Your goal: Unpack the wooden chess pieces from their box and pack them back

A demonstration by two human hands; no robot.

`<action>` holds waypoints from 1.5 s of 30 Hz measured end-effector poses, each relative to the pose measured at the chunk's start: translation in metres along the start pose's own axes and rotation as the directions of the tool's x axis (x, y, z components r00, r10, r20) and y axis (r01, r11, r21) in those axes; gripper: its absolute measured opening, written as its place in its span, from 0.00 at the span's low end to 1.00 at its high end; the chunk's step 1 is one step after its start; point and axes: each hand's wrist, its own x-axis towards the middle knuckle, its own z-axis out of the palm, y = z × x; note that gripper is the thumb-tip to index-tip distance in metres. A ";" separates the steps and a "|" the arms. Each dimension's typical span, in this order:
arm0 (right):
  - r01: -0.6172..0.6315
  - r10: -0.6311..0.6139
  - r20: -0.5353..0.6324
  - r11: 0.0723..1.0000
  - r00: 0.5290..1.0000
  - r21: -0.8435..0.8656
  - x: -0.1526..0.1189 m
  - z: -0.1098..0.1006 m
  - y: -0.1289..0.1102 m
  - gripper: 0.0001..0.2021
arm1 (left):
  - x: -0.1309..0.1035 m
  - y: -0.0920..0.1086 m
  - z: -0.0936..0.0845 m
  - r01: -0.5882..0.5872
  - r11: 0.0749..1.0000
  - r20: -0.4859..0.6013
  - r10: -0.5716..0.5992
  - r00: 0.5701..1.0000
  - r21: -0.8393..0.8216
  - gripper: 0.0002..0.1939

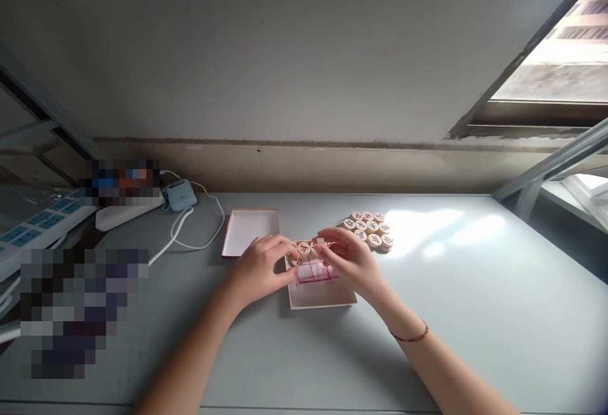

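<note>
A shallow white box (323,298) sits in front of me, with a sheet of pink-red grid lines (311,270) on its floor. Several round wooden Chinese chess pieces (303,248) with red characters lie in a row along its far side. My left hand (261,266) reaches over the box's left edge, thumb and fingers closed around a piece (294,260) at the left end. My right hand (349,255) pinches another piece (320,241), tilted on edge, over the far side. Its fingers hide the right end of the row.
Beyond my right hand, more chess pieces (373,239) stand grouped in stacks on the grey table (451,313). An open box lid (251,228) lies to the left. White cables (183,231), a light-blue device (180,195) and power strips (42,225) occupy the far left.
</note>
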 end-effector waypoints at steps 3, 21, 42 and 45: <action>0.004 -0.002 0.022 0.995 1.000 -0.097 -0.003 0.001 0.003 0.16 | 0.000 -0.001 0.004 -0.023 0.992 0.059 0.016 0.998 0.120 0.05; 0.444 -0.339 0.315 0.434 0.886 -0.784 -0.018 0.026 0.018 0.05 | 0.003 -0.010 0.015 0.118 0.960 -0.094 -0.097 0.991 0.253 0.11; -0.275 0.180 -0.229 0.300 0.957 -0.913 0.079 -0.074 0.002 0.12 | 0.002 -0.016 0.017 0.085 0.970 -0.113 -0.061 0.992 0.226 0.14; -0.253 0.292 -0.182 0.231 0.939 -0.939 0.095 -0.078 0.005 0.10 | 0.003 -0.016 0.016 0.094 0.970 -0.119 -0.068 0.991 0.223 0.14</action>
